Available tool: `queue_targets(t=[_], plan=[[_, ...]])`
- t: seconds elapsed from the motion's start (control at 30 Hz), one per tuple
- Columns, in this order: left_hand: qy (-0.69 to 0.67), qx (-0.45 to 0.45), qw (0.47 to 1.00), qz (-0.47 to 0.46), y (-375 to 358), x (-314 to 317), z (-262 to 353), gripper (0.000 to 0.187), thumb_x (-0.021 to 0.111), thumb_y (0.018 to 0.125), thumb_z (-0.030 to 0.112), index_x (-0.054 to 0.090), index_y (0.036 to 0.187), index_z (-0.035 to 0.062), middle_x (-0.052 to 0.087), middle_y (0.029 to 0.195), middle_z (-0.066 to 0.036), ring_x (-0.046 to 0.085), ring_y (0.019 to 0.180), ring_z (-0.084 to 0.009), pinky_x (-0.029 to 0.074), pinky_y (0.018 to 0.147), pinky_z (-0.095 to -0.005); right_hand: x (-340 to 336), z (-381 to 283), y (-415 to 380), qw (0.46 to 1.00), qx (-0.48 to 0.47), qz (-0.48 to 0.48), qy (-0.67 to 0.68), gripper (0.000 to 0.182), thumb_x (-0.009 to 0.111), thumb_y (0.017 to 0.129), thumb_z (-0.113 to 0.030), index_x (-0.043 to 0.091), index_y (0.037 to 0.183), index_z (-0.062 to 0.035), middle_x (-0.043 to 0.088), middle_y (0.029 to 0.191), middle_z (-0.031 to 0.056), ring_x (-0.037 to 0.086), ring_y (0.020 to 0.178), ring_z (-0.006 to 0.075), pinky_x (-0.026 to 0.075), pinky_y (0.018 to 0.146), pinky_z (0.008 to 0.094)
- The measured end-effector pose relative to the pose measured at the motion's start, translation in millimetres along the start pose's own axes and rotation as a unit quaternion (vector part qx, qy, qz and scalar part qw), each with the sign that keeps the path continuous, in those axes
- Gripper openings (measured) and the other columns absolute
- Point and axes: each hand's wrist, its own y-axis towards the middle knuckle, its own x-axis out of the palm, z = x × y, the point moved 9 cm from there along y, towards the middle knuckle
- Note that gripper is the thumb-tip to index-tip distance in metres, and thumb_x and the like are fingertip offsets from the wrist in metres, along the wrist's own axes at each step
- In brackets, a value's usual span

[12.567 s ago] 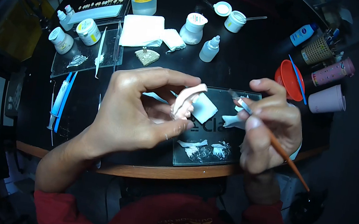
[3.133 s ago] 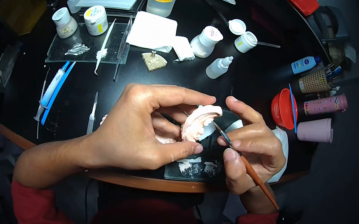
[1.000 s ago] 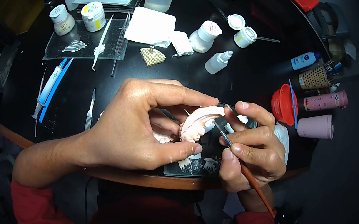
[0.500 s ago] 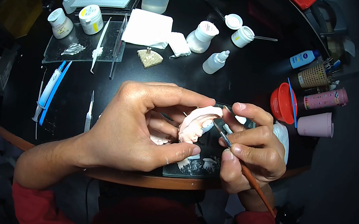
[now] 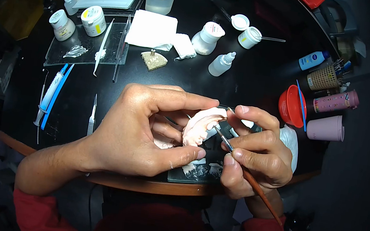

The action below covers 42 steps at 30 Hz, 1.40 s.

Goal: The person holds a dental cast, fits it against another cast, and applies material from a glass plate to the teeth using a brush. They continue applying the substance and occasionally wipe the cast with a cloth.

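A pale pink plaster dental model sits in my left hand, its thumb and fingers closed around it. My right hand is closed on a fine brush with a reddish-brown wooden handle and a metal ferrule. The brush tip meets the tooth side of the model, or lies very close to it; contact is hard to confirm. Fingertips of both hands are near the model's upper edge. Below the hands, a dark glass slab bears white smears. Part of the model is hidden behind my left fingers.
A second glass slab at left carries jars, an instrument and tweezers. A white tissue pad, a honeycomb firing tray and a dropper bottle stand beyond my hands. A scalpel lies left; a red bowl is right.
My left hand has turned the model slightly, so its teeth show at another angle. My right hand and the brush have shifted a little to the left.
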Motion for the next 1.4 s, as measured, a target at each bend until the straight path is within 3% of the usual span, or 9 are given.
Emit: queue_targets(t=[0.37, 0.47, 0.57, 0.83, 1.03, 1.17, 1.2, 1.4], plan=[[0.114, 0.05, 0.992, 0.001, 0, -4, 8, 0.061, 0.089, 0.073, -0.003, 0.067, 0.131, -0.0072, 0.069, 0.108, -0.014, 0.073, 0.094, -0.015, 0.065, 0.081, -0.0251, 3, 3, 1, 1.0, 0.007, -0.004, 0.016, 0.019, 0.068, 0.085, 0.002, 0.063, 0.102, -0.0057, 0.068, 0.087, 0.0136, 0.062, 0.122, 0.0411, 0.063, 0.095, 0.0548], [0.116, 0.049, 0.992, 0.002, 0, -4, 8, 0.062, 0.09, 0.073, -0.003, 0.068, 0.131, -0.0067, 0.068, 0.106, -0.013, 0.073, 0.093, -0.014, 0.064, 0.079, -0.024, 0, 0, 3, 0.999, -0.031, 0.022, 0.025, 0.02, 0.07, 0.073, 0.009, 0.066, 0.092, 0.0015, 0.07, 0.084, 0.014, 0.067, 0.117, 0.0443, 0.063, 0.098, 0.0477], [0.117, 0.05, 0.992, 0.001, 0, -4, 8, 0.062, 0.09, 0.073, -0.002, 0.068, 0.13, -0.0066, 0.068, 0.104, -0.012, 0.072, 0.091, -0.013, 0.064, 0.077, -0.0227, 4, 1, 3, 1.0, -0.003, -0.01, 0.011, 0.019, 0.069, 0.085, 0.003, 0.064, 0.101, -0.0055, 0.069, 0.086, 0.0128, 0.062, 0.12, 0.0412, 0.063, 0.095, 0.0547], [0.112, 0.06, 0.992, 0.007, -1, -4, 7, 0.062, 0.091, 0.072, 0.0, 0.069, 0.13, -0.0063, 0.068, 0.103, -0.011, 0.071, 0.089, -0.0113, 0.062, 0.074, -0.0206, 5, 0, 3, 1.0, -0.008, -0.011, 0.014, 0.018, 0.07, 0.083, 0.003, 0.064, 0.099, -0.0047, 0.068, 0.086, 0.0126, 0.063, 0.119, 0.0416, 0.062, 0.098, 0.0558], [0.127, 0.045, 0.991, -0.004, 0, -4, 9, 0.061, 0.09, 0.074, -0.003, 0.067, 0.13, -0.0077, 0.068, 0.105, -0.012, 0.072, 0.094, -0.0135, 0.063, 0.081, -0.0218, 6, -1, 3, 1.0, -0.009, -0.012, 0.019, 0.017, 0.068, 0.084, 0.004, 0.063, 0.098, -0.0043, 0.068, 0.086, 0.0127, 0.062, 0.12, 0.0409, 0.061, 0.099, 0.0563], [0.008, -0.027, 1.0, -0.012, 0, -1, 0, 0.062, 0.081, 0.082, -0.009, 0.058, 0.139, -0.0096, 0.07, 0.114, -0.016, 0.073, 0.102, -0.018, 0.063, 0.089, -0.0253, -2, 2, -1, 0.999, 0.021, 0.004, 0.044, 0.017, 0.067, 0.086, 0.003, 0.062, 0.1, -0.0044, 0.067, 0.087, 0.0129, 0.059, 0.125, 0.0398, 0.06, 0.101, 0.0565], [-0.027, -0.05, 0.998, -0.018, 1, 0, -2, 0.063, 0.078, 0.084, -0.01, 0.055, 0.142, -0.0099, 0.07, 0.117, -0.018, 0.073, 0.105, -0.0193, 0.063, 0.09, -0.026, -8, 2, 1, 0.998, -0.013, 0.044, 0.048, 0.02, 0.07, 0.073, 0.01, 0.063, 0.09, 0.0008, 0.07, 0.085, 0.0148, 0.068, 0.114, 0.0451, 0.064, 0.094, 0.0489], [-0.136, -0.111, 0.982, -0.069, 2, 6, -16, 0.061, 0.067, 0.093, -0.011, 0.046, 0.15, -0.0099, 0.069, 0.128, -0.024, 0.072, 0.113, -0.0244, 0.062, 0.094, -0.0288, -10, 11, -4, 0.994, -0.009, 0.074, 0.082, 0.022, 0.067, 0.071, 0.012, 0.063, 0.091, 0.0009, 0.069, 0.085, 0.015, 0.068, 0.113, 0.0451, 0.064, 0.094, 0.05]])
